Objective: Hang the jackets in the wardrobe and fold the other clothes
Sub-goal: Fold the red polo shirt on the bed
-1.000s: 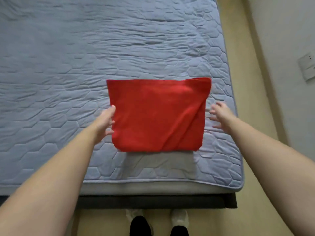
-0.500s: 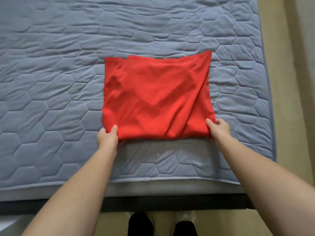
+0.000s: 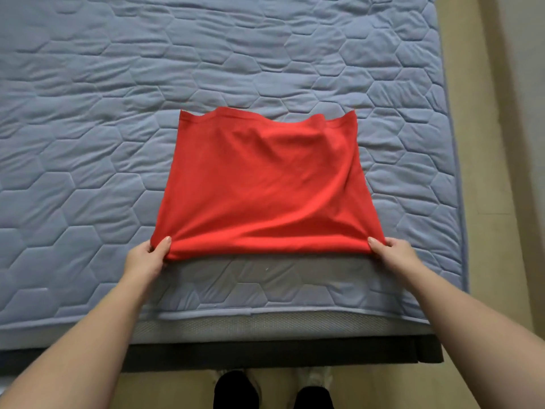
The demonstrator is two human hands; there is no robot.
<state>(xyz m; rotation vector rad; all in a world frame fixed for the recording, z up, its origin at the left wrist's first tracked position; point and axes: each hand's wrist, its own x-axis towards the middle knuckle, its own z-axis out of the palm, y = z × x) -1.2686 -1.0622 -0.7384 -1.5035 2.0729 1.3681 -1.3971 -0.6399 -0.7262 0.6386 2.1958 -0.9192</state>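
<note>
**While the Near Edge Is Pinched, a Red Top Is Partly Folded**

As the near edge of the red garment (image 3: 262,184) is held up a little, its left corner is pinched by the left hand (image 3: 144,261), with the thumb on top and the other fingers tucked under the cloth. Its right corner is pinched the same way by the right hand (image 3: 396,255). The hands are kept well apart, one at each near corner, and the cloth is pulled flat between them.

The garment is laid on the blue quilted mattress (image 3: 88,143), near the side where the person's feet (image 3: 236,391) are seen. It is already shaped into a rough square, so some folds seem to be done. The far edge is wavy, and a few soft wrinkles are seen on top. One more fold is likely left for this piece, with the near edge carried over to the far edge.

No jackets, no wardrobe and no other clothes are seen, so how much of the whole job is left cannot be told.
</note>
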